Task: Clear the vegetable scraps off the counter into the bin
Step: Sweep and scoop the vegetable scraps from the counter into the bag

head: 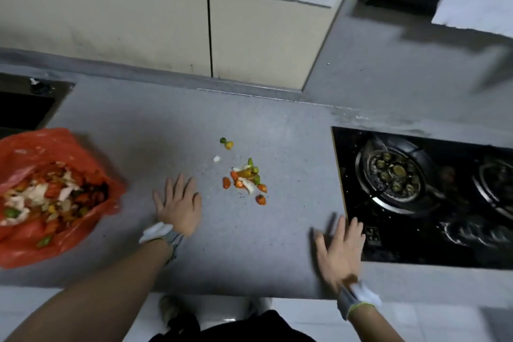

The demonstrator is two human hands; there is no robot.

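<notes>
Bare counter [291, 153] lies all round the scraps [245, 178]; red bag [91, 164] bounds the left, hob [416, 189] the right.

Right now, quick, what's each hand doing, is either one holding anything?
Left hand: open, fingers spread, holding nothing, left of the scraps.
Right hand: open, fingers spread, holding nothing, beside the stove.
</notes>
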